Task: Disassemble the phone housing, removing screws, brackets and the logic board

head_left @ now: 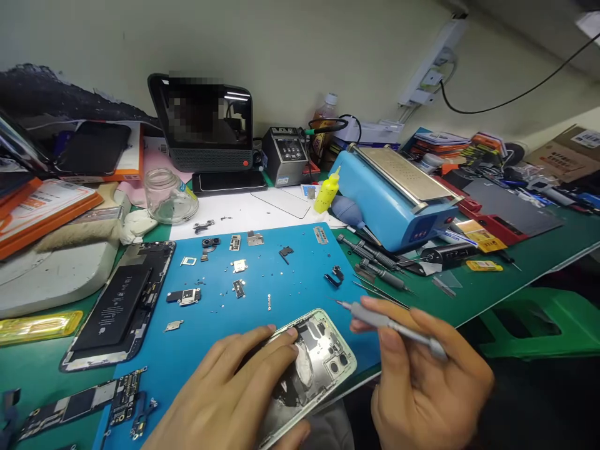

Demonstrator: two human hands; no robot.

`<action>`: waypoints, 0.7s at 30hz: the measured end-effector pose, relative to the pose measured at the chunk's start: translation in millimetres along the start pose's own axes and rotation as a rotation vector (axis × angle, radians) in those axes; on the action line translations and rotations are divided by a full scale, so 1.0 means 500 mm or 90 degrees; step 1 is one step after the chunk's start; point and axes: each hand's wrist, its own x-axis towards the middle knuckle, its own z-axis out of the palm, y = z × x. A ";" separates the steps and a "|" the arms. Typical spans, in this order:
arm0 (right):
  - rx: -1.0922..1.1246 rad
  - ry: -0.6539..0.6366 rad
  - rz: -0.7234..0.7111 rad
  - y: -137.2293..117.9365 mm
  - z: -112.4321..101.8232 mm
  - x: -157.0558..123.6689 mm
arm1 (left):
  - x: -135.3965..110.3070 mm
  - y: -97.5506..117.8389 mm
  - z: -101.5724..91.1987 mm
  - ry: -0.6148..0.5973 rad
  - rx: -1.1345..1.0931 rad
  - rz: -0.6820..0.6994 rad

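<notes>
My left hand (234,387) grips a pale green phone housing (323,356), tilted over the front edge of the blue mat (253,269). Its fingers lie across the opened inside, where a white round patch and two camera rings show. Between the thumb and fingers of my right hand (422,375) is a grey precision screwdriver (375,319). The driver's tip points left, above the mat and apart from the housing. Small phone parts and screws lie on the mat, among them a camera module (210,242), a metal shield plate (240,266) and a SIM tray (189,261).
Left of the mat lie a phone screen with battery (117,306) and a logic board (84,400). Behind stand a glass jar (171,197), a yellow bottle (327,192) and a blue heating machine (394,200). Tweezers (379,292) and more screwdrivers (375,253) lie at the right.
</notes>
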 end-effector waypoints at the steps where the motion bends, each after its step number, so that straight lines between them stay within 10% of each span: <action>1: 0.012 0.001 0.041 -0.003 0.007 0.008 | 0.003 -0.007 -0.003 0.000 0.023 0.035; 15: 0.226 0.034 0.360 -0.044 0.019 0.032 | 0.034 -0.034 -0.016 0.057 0.001 0.101; 21: 0.440 -0.077 0.534 -0.070 0.040 0.011 | 0.031 -0.028 -0.018 0.054 0.001 0.078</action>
